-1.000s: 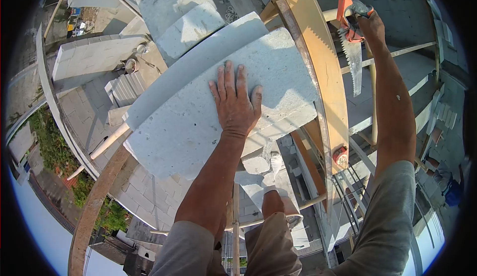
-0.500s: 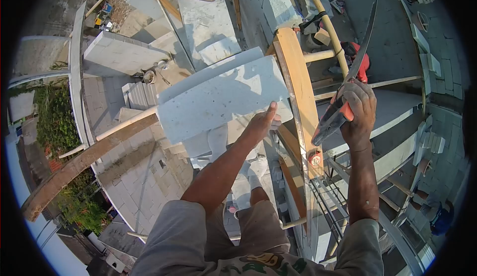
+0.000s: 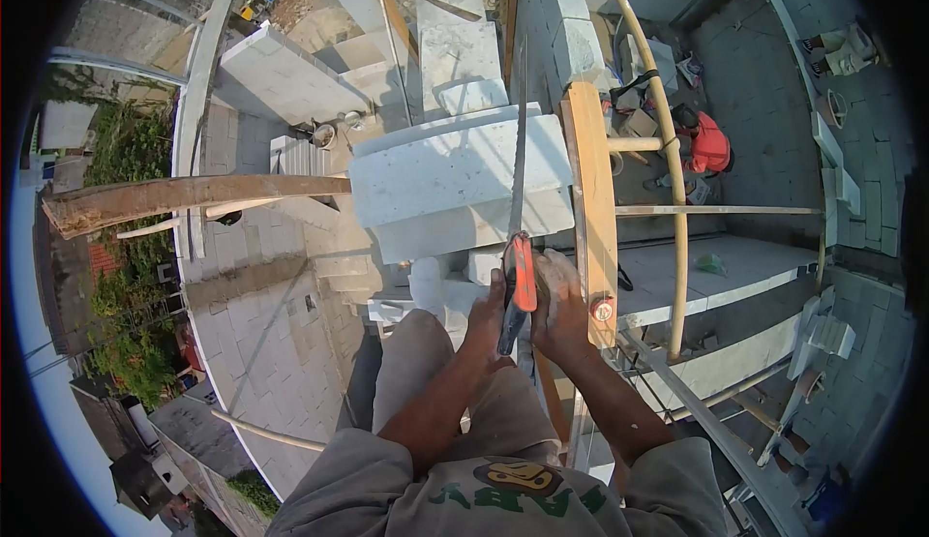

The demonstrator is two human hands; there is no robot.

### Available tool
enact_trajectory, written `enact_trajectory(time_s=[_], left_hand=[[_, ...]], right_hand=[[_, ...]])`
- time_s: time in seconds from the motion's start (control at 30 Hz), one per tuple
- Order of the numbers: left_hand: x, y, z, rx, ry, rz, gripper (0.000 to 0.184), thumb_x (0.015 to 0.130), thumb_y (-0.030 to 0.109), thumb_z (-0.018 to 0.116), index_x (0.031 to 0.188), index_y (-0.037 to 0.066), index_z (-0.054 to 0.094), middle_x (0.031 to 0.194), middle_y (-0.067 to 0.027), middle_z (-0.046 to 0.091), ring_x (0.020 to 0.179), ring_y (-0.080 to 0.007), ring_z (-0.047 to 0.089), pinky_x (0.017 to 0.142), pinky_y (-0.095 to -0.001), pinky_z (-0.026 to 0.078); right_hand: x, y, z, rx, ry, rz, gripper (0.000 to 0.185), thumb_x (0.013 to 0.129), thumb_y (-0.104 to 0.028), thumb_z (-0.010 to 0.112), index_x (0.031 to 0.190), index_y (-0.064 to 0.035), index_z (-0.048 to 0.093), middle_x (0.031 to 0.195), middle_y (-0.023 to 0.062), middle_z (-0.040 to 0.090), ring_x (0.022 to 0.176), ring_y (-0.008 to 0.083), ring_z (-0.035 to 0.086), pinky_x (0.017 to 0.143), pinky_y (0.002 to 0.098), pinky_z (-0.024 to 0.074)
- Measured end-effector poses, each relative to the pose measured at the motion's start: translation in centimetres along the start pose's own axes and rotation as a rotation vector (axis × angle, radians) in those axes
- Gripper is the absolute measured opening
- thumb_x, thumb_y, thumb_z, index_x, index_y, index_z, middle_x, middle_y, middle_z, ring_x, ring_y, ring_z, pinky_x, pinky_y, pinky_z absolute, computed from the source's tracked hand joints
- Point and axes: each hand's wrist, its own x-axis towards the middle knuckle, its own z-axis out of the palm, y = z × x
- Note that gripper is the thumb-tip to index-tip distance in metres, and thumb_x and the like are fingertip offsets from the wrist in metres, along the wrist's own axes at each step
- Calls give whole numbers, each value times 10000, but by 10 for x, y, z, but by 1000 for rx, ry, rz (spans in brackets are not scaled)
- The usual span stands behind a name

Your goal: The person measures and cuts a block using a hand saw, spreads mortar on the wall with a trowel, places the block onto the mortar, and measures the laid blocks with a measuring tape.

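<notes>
An orange-and-black hand saw (image 3: pixel 521 276) points away from me, its blade rising over the right part of a pale lightweight block (image 3: pixel 450 174). My left hand (image 3: pixel 484 316) grips the handle from the left side. On the other side, my right hand (image 3: pixel 561 307) is closed against the same handle, its dusty fingers partly hidden. Under the top block lies another pale block (image 3: pixel 464 225), and a further slab edge shows behind it. The blade is above the blocks; whether it touches them I cannot tell.
At my right runs a wooden beam (image 3: pixel 592 198) with a red tape measure (image 3: pixel 602 309) on it. Beyond stand bamboo poles (image 3: pixel 670 150), and a person in red (image 3: pixel 711 142) crouches below. A curved plank (image 3: pixel 194 192) juts out leftward. A machete (image 3: pixel 445 2) lies farther ahead.
The saw has swung from my right side to the middle, in front of my body. My left hand has left the block and come to the handle. My view has shifted.
</notes>
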Motion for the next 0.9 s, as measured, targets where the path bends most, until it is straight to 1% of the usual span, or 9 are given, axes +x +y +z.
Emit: enact_trajectory(time_s=[0.13,0.27,0.3,0.4,0.43,0.5,0.57,0.63,0.9], left_hand=[[46,-3,-26,43,-37,301,648,905,630,482,1023,5,606,845,-1,547,758,-79,496,698,-248,432],[68,1,-24,59,-106,376,619,926,587,486,1092,-3,571,903,-6,550,753,-80,485,684,-239,419],[71,1,-27,99,-117,334,635,929,605,454,1024,-3,613,847,-27,572,751,-103,509,694,-272,441],[122,-6,-51,528,-22,406,674,936,616,405,947,-7,661,768,-94,619,757,-189,593,730,-338,472],[126,-1,-54,660,77,512,696,947,603,363,874,-10,682,732,-170,639,814,-308,645,762,-394,479],[156,1,-91,763,174,409,658,965,554,354,948,-20,675,855,-203,662,869,-382,635,791,-415,483],[183,11,-125,1196,396,617,574,974,502,378,997,4,665,948,-181,673,910,-324,643,784,-398,490],[217,17,-151,1161,496,1155,439,956,420,453,1042,45,665,1048,-159,662,971,-347,622,829,-420,489],[340,26,-181,1400,570,1097,481,922,406,520,1298,106,505,1403,-141,428,1353,-277,329,1082,-589,212]], right_hand=[[-39,-23,9,600,-299,460,606,794,9,604,1350,25,361,1314,219,414,1186,323,504,969,406,429],[-17,-17,54,499,-16,499,511,804,-105,701,1247,18,477,1074,167,586,1015,272,593,875,376,472],[-20,-2,77,562,44,607,355,826,-123,705,1115,14,552,940,117,618,886,227,610,805,342,484],[-13,24,107,604,128,600,247,841,-97,685,1023,19,565,880,97,602,802,197,591,739,327,479],[-8,25,110,504,164,492,211,850,-90,675,996,7,558,845,79,579,747,174,564,689,317,467],[-17,50,126,554,140,575,200,850,-85,672,988,4,558,832,73,573,739,165,558,677,316,463],[-33,69,146,520,106,569,188,851,-74,662,987,5,558,822,69,571,728,150,548,676,307,459],[-47,75,172,524,86,554,189,850,-71,660,989,9,558,824,73,573,731,155,550,680,305,461],[-68,109,242,408,3,437,248,875,-115,647,1048,9,520,761,139,608,657,243,611,626,352,479]])
